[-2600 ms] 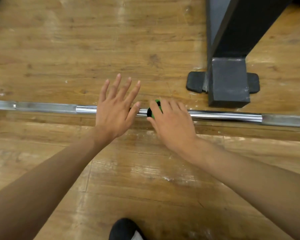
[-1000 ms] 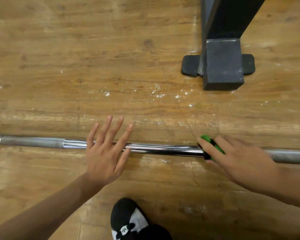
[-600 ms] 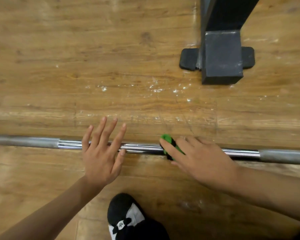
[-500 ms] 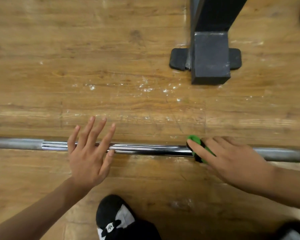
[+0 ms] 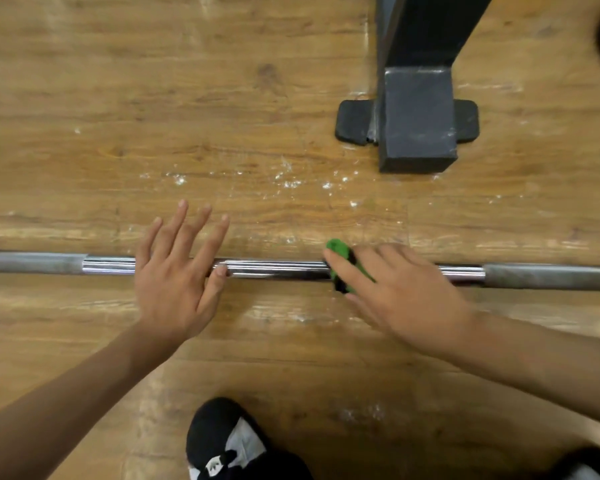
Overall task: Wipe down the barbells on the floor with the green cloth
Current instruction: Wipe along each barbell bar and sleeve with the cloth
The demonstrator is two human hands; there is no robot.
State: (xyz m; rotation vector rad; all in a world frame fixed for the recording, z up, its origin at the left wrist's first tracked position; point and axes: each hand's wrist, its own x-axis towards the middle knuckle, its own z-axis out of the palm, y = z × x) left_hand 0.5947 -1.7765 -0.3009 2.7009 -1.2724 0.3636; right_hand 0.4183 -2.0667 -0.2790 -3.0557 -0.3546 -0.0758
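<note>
**Head view, one entry per item.**

- **Right hand** (image 5: 406, 292): your working grip. Its fingers were bent over the green cloth (image 5: 340, 252) and held it down onto the barbell (image 5: 278, 270). The thumb was hidden, so you could not tell how far the hold went round the bar.
- **Green cloth**: bunched under your fingertips, with a fold showing on the far side of the bar and another on the near side. It sat at the leading edge of the grip, towards your other hand.
- **Barbell**: flat on the wooden floor (image 5: 118, 116). Its long axis ran straight through the grip, left to right. A polished stretch lay to the left of the grip, and a dull grey section began just to its right.
- **Left hand** (image 5: 174, 282): fingers spread and straight, palm resting on the bar, thumb tip touching it. It was well to the left of the grip and probably steadied the bar.
- **Judgement**: the next stroke would turn on that axis, so you should slide along the bar and not across it. Your right hand was the nearer to every unwiped part.
- **Rack post foot** (image 5: 418, 123): beyond the grip, apart from the bar.
- **Shoe** (image 5: 222, 441): nearer to you than the grip.
</note>
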